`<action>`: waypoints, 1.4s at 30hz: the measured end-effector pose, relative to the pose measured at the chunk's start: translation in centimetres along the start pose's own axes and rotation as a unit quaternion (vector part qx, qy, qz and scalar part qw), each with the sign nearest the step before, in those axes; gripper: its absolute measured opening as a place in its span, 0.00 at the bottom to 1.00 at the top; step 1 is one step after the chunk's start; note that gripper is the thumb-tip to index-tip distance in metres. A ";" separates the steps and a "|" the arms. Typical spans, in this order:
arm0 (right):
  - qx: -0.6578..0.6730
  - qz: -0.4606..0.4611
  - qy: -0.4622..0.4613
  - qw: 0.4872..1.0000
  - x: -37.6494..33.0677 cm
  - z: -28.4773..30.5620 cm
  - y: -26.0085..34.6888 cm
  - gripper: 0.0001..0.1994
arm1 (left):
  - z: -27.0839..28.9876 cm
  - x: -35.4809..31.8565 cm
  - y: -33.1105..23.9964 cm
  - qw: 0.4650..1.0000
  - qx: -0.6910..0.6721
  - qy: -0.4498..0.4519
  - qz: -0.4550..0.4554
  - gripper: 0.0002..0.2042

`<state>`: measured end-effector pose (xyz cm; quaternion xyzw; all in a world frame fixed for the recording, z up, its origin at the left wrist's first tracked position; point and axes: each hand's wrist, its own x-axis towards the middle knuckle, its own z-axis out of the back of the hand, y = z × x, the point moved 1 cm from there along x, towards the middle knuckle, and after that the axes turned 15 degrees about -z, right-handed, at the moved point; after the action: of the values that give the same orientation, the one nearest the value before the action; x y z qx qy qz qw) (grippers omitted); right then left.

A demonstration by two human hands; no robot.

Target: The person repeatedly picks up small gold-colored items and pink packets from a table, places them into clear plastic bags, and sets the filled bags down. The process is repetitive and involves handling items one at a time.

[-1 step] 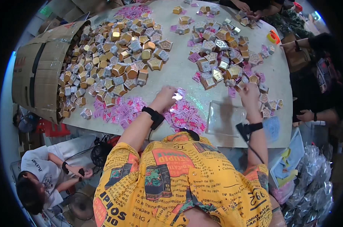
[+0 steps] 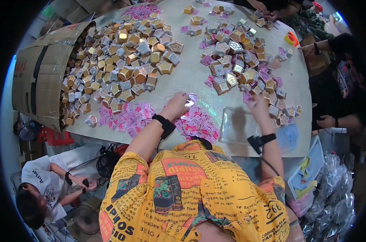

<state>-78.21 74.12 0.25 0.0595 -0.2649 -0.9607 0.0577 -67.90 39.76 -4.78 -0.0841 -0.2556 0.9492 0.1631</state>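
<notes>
Near the middle of the table, my left hand [image 2: 176, 105] is closed, with a small shiny pink-and-silver packet [image 2: 191, 99] pinched at its fingertips. Below it spreads a pile of flat pink packets [image 2: 197, 124]. To the right, my right hand [image 2: 259, 108] has its fingers drawn together beside a single pink packet [image 2: 246, 97]; what they grip, if anything, is hidden. Just beyond that hand lies a heap of gold, pentagon-shaped boxes [image 2: 249, 76], some in clear wrap, mixed with pink packets. Between my hands sits a clear, shallow rectangular tray [image 2: 227, 125].
A big cardboard carton [image 2: 46, 72] lies at the left, its mouth against a large heap of gold boxes [image 2: 124, 66]. An orange tape dispenser [image 2: 291, 39] stands at the far right. Other people's hands [image 2: 308, 49] work at the right and far edges. Someone in white [image 2: 50, 177] sits lower left.
My right hand has moved left and a little nearer to me, away from the boxes to the single pink packet. The left hand stays nearly in place with its shiny packet.
</notes>
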 end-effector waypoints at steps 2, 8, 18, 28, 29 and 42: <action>-0.079 -0.069 0.215 0.971 -4.1 -4.0 0.0 0.19 | -1.1 0.1 -1.5 0.993 0.094 0.002 -0.068 0.24; -0.016 -0.045 0.170 0.984 -8.8 -11.7 -0.9 0.11 | -4.7 1.6 -3.2 0.992 0.084 0.027 -0.093 0.22; 0.116 -0.103 0.125 0.980 -7.5 -11.8 -0.5 0.09 | -5.6 2.3 -3.2 0.992 -0.010 -0.078 -0.102 0.07; 0.064 -0.059 0.138 0.987 -7.1 -13.7 -1.8 0.06 | -3.2 0.6 -2.4 0.988 -0.060 -0.139 -0.042 0.08; 0.065 -0.050 0.138 0.987 -7.2 -13.8 -1.9 0.06 | -2.9 0.4 -2.4 0.986 -0.092 -0.138 -0.021 0.09; 0.110 -0.142 0.102 0.978 -7.5 -10.5 -4.0 0.07 | -0.7 -0.5 -2.5 0.923 -0.339 -0.158 0.089 0.13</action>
<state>-69.65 73.33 -10.16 0.2001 -0.3503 -0.9131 -0.0600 -66.58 41.89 -4.02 -0.0054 -0.5763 0.8172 -0.0028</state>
